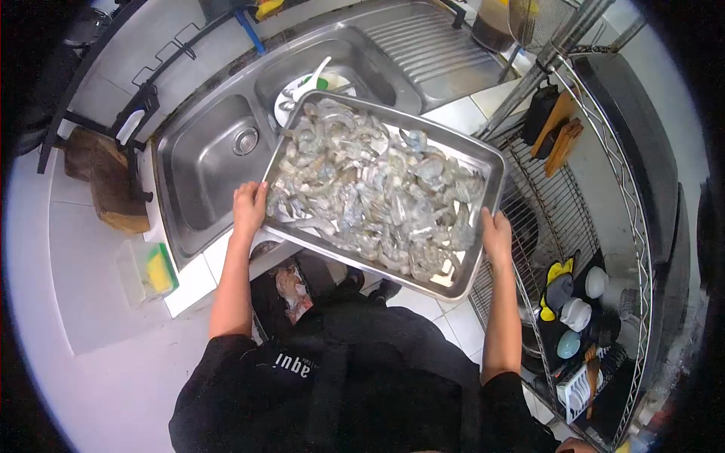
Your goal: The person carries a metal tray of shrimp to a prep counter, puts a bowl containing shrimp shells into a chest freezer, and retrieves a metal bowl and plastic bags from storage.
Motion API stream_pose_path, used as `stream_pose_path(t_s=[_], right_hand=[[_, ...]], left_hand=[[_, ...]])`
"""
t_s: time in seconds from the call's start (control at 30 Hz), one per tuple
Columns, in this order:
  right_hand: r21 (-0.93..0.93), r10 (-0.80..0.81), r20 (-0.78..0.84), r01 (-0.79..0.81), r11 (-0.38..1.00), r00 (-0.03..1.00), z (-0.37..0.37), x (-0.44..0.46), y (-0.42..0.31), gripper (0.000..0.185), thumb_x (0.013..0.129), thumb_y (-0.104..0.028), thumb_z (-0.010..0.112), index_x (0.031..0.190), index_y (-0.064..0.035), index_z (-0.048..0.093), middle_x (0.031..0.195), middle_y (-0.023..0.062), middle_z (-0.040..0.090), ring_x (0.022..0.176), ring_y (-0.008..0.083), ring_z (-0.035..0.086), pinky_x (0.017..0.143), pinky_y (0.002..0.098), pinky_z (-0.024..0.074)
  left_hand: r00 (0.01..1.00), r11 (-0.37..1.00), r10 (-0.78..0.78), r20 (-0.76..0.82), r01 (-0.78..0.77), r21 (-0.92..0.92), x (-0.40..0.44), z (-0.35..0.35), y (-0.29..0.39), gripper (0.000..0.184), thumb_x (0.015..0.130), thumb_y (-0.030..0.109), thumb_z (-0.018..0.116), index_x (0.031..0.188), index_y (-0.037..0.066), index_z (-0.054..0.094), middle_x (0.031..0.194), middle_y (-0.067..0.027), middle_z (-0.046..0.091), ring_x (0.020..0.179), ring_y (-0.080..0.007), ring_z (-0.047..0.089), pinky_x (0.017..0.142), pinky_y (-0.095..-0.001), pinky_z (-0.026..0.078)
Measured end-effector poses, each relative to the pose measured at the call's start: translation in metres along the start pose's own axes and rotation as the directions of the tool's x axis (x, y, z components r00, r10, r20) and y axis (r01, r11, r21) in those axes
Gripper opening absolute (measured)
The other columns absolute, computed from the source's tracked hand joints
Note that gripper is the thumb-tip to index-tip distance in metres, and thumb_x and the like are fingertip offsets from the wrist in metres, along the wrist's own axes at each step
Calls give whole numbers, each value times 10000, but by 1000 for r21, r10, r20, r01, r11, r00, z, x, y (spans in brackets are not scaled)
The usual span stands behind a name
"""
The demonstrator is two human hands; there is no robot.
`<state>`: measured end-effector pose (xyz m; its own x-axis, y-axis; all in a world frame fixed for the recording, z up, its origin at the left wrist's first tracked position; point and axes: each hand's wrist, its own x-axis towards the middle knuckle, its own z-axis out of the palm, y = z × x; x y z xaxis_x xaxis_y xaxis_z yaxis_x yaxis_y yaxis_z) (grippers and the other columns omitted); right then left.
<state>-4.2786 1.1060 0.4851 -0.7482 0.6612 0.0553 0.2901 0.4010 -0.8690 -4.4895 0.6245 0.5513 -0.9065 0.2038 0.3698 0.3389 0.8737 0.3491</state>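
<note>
A metal tray point(495, 177) full of raw grey shrimp point(370, 196) is held up in front of my body, tilted in the view. My left hand point(249, 205) grips its left edge, beside the sink. On the opposite short side, my right hand point(497, 235) is closed around the rim. The shrimp lie in a loose heap over most of the tray, with bits of its bare bottom showing near the right side. Behind the tray, a white plate point(282, 106) with a white spoon point(312, 78) sits in the second sink basin, partly hidden.
A steel double sink point(200, 181) runs along the wall, with a ribbed drainboard point(423, 45). To the right stands a wire shelf rack point(559, 189) holding bowls point(575, 314) and utensils. A plastic container with a yellow sponge point(158, 270) is at left. Below is a dark bin point(264, 302) with scraps.
</note>
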Motion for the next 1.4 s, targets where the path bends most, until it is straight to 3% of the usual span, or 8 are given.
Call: stream_pose_path(t_s=[0.13, 0.27, 0.33, 0.43, 0.57, 0.87, 1.1, 1.4], right_hand=[[-97, 38, 206, -18, 995, 978, 8, -39, -55, 461, 891, -401, 525, 851, 55, 578, 682, 225, 594, 634, 343, 578, 631, 401, 442], [-701, -218, 91, 218, 679, 972, 49, -86, -170, 400, 864, -318, 581, 1013, 53, 571, 1128, 279, 538, 1020, 402, 530, 872, 454, 427], [-536, -630, 70, 562, 631, 774, 99, -95, -244, 314, 860, -243, 582, 1012, 32, 589, 1128, 237, 555, 1053, 376, 529, 895, 438, 426], [-34, -765, 353, 824, 565, 539, 219, -105, -340, 218, 851, -194, 570, 987, -34, 629, 1150, 140, 571, 1096, 321, 521, 922, 411, 424], [2, -863, 448, 965, 262, 233, 392, -80, -421, 280, 860, -263, 559, 1049, -69, 631, 1163, 131, 567, 1089, 315, 519, 944, 405, 408], [-119, -535, 795, 938, 326, 287, 503, -70, -481, 508, 835, -573, 452, 1114, -190, 635, 1191, 109, 556, 1061, 341, 534, 898, 441, 436], [-205, -375, 892, 964, 167, 255, 425, -80, -443, 370, 845, -428, 546, 1046, -137, 653, 1030, 97, 606, 978, 319, 571, 892, 407, 450], [144, -714, 700, 978, 151, 8, 515, -123, -431, 326, 767, -376, 637, 1014, -165, 661, 1084, 96, 578, 1057, 301, 536, 921, 418, 433]], left_hand=[[993, 1000, -9, -122, 10, 10, -25, -32, -33, 275, 886, 288, 561, 823, 22, 593, 778, -154, 572, 774, -330, 525, 703, -415, 405], [984, 966, -149, -96, 124, -226, -20, -68, -108, 281, 862, 311, 590, 898, 33, 576, 855, -138, 592, 832, -324, 538, 742, -419, 421], [982, 978, -142, -121, 120, -172, -17, -89, -132, 268, 848, 308, 609, 914, 50, 575, 897, -123, 598, 867, -317, 536, 770, -415, 422], [973, 976, -164, -162, 136, -172, -15, -120, -174, 252, 822, 288, 637, 942, 78, 569, 958, -92, 590, 923, -302, 518, 824, -422, 391], [965, 981, -162, -206, 136, -137, -14, -154, -231, 258, 810, 283, 645, 965, 98, 557, 990, -76, 558, 965, -295, 492, 880, -443, 331], [958, 982, -170, -233, 146, -117, 24, -186, -305, 250, 802, 300, 650, 947, 118, 561, 965, -82, 549, 985, -295, 490, 895, -477, 321], [953, 973, -198, -231, 163, -161, 26, -168, -327, 242, 807, 302, 639, 941, 118, 559, 942, -84, 559, 958, -303, 502, 872, -467, 337], [961, 971, -205, -185, 175, -164, 21, -122, -290, 250, 827, 319, 617, 955, 112, 563, 949, -87, 565, 959, -306, 502, 870, -446, 341]])
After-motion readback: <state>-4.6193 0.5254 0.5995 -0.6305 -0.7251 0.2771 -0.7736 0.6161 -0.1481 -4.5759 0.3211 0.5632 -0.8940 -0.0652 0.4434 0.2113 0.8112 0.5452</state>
